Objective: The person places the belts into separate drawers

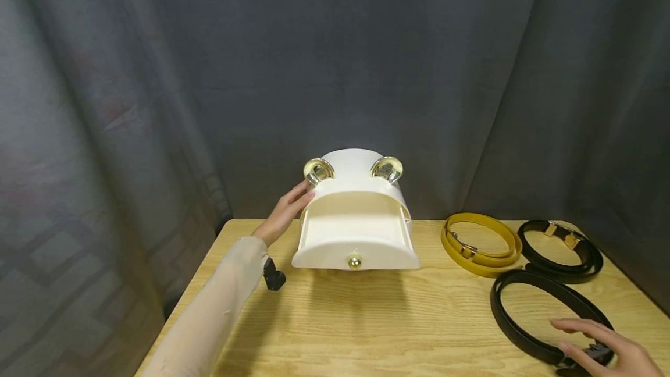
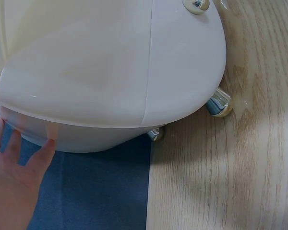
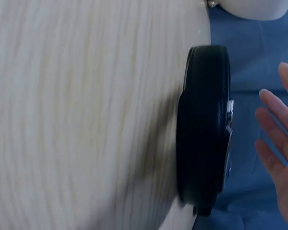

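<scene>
A white storage box (image 1: 352, 173) with two gold ear-like pieces stands at the back middle of the table. Its drawer (image 1: 361, 253), with a round gold knob, is pulled out and nothing shows inside. My left hand (image 1: 285, 212) touches the box's left side with extended fingers; in the left wrist view its fingertips rest against the white wall. Over at the front right, my right hand (image 1: 609, 347) hovers by a coiled black belt (image 1: 515, 330) with a dark buckle. Its fingers are spread and hold nothing, apart from the belt in the right wrist view.
Behind that belt lie a coiled yellow belt (image 1: 481, 267) with a gold buckle and another coiled black belt (image 1: 588, 260) with gold fittings. All rest on a light wooden table (image 1: 445, 330). Dark grey curtains (image 1: 356, 63) hang behind and at the sides.
</scene>
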Demonstrator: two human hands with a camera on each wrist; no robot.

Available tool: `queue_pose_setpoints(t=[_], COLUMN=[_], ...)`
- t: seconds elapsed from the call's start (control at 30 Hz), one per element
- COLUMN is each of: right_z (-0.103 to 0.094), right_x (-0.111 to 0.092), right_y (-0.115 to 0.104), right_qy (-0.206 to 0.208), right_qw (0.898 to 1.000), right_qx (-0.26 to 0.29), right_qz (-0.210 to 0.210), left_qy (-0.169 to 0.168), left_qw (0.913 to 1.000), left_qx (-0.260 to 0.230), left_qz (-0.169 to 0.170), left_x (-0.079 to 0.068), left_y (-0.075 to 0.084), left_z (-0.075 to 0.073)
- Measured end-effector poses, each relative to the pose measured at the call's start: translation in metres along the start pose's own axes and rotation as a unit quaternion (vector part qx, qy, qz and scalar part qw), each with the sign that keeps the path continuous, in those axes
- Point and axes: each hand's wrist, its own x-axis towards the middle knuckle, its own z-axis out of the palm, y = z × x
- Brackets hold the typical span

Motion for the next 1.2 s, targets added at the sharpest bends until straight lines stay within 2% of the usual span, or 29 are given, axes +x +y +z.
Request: queue_pose_setpoints(t=[0.1, 0.23, 0.33, 0.67, 0.9, 1.0, 1.1, 1.2], right_z=[0.003, 0.004, 0.004, -0.003, -0.001, 0.0, 0.002, 0.005], right_x=[-0.004, -0.007, -0.008, -0.006, -0.009, -0.006, -0.003, 0.0], right_y=[0.011, 0.024, 0.035, 0.061, 0.072, 0.08, 0.099, 0.117], right_qy=[0.002, 0.002, -0.013, -0.113, -0.131, -0.175, -0.204, -0.206], right_qw=[1.0, 1.0, 1.0, 0.993, 0.991, 0.984, 0.975, 0.953], right_qx=[0.013, 0.018, 0.005, -0.026, -0.03, -0.02, 0.023, 0.07], right_qz=[-0.016, -0.026, -0.014, 0.018, 0.007, 0.017, -0.087, -0.211], left_qy=[-0.003, -0.004, -0.002, -0.018, -0.021, -0.021, -0.02, -0.02], left_qw=[1.0, 0.9998, 0.9997, 0.9996, 0.9996, 0.9996, 0.9997, 0.9996], left_qx=[-0.006, -0.012, -0.009, -0.01, -0.012, -0.008, -0.004, -0.001], left_qz=[-0.004, -0.015, -0.021, -0.018, -0.016, -0.016, -0.016, -0.018], left_x=[-0.001, -0.008, -0.012, -0.012, -0.012, -0.013, -0.013, -0.013], left_y=[0.005, 0.022, 0.031, 0.033, 0.033, 0.033, 0.034, 0.034], left_z=[0.001, 0.003, 0.004, 0.005, 0.004, 0.004, 0.004, 0.004])
